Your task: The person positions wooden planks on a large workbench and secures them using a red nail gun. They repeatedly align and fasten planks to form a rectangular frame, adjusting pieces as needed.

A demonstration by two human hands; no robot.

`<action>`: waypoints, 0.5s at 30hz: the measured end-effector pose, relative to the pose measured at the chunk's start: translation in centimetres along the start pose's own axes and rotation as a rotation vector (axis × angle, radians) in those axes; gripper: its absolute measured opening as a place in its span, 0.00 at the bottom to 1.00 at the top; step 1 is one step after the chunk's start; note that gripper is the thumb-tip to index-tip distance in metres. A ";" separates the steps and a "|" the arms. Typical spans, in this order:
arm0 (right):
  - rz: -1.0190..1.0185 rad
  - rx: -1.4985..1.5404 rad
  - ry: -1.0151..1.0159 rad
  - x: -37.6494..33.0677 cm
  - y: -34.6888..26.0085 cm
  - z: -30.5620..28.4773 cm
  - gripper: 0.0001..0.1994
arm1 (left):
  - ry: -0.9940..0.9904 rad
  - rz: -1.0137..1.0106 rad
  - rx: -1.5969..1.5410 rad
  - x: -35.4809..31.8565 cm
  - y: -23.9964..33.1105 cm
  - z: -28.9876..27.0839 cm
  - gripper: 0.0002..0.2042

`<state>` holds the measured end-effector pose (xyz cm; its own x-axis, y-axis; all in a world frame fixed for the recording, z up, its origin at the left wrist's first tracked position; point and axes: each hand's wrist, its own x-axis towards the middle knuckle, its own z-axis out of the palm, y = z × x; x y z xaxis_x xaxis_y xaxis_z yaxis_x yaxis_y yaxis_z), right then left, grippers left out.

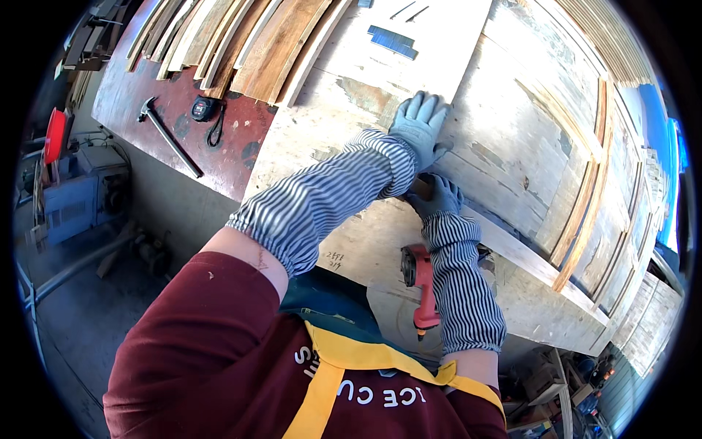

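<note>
My left hand [418,132], in a pale grey-blue work glove, lies flat with stretched fingers on a worn plywood sheet [351,139]. Just below it my right hand [440,196], in a darker glove, is closed around the near end of a long wooden strip [519,252]. That strip runs away to the right along the edge of a wooden panel [504,168]. Part of the grip is hidden by the glove. Beside my right forearm a red-and-black power tool [420,282] rests on the near plywood. Striped sleeves cover both forearms.
Several wooden slats [270,51] lie side by side at the far left. On the dark red tabletop [227,164] are a hammer [170,137] and a tape measure [204,109]. Blue nail strips [393,42] lie farther off. Machinery [80,194] stands on the floor at left.
</note>
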<state>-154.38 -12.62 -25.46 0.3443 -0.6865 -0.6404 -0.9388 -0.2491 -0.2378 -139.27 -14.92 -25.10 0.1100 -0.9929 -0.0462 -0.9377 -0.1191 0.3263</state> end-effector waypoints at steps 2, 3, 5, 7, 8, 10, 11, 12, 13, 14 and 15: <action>0.020 -0.015 0.010 0.0 -0.1 0.0 0.42 | -0.131 0.143 0.098 0.0 0.1 0.6 0.34; 0.030 -0.020 0.011 0.0 -0.1 0.0 0.42 | -0.200 0.215 0.147 -0.1 0.2 0.8 0.33; 0.050 -0.029 -0.027 -0.2 -0.2 -0.2 0.45 | -0.188 0.208 0.169 -0.3 0.4 1.1 0.31; 0.070 -0.052 -0.037 -0.3 -0.7 -0.6 0.46 | -0.182 0.220 0.176 -0.3 0.5 0.6 0.31; 0.057 -0.038 -0.049 -0.3 -0.7 -0.8 0.46 | -0.142 0.234 0.185 -0.3 0.4 1.0 0.30; 0.061 -0.026 -0.055 -0.2 -0.3 -0.7 0.46 | -0.145 0.247 0.198 -0.2 0.6 1.0 0.30; 0.065 -0.020 -0.058 -0.1 -0.1 -0.7 0.46 | -0.146 0.255 0.204 -0.1 0.8 1.0 0.30; 0.034 0.017 -0.022 -0.3 0.1 -0.8 0.45 | -0.160 0.249 0.220 -0.1 0.9 0.9 0.30; 0.002 0.115 0.071 -0.5 0.6 -0.5 0.44 | -0.175 0.244 0.230 0.1 1.1 0.9 0.29; -0.027 0.212 0.167 -0.8 1.2 0.0 0.43 | -0.190 0.240 0.239 0.2 1.2 0.9 0.29; -0.058 0.309 0.260 -1.3 1.8 0.7 0.42 | -0.205 0.232 0.249 0.2 1.2 0.9 0.29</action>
<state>-156.46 -11.69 -25.58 0.3467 -0.8372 -0.4231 -0.8592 -0.1025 -0.5012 -140.70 -15.30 -25.58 -0.1589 -0.9681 -0.1938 -0.9839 0.1390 0.1125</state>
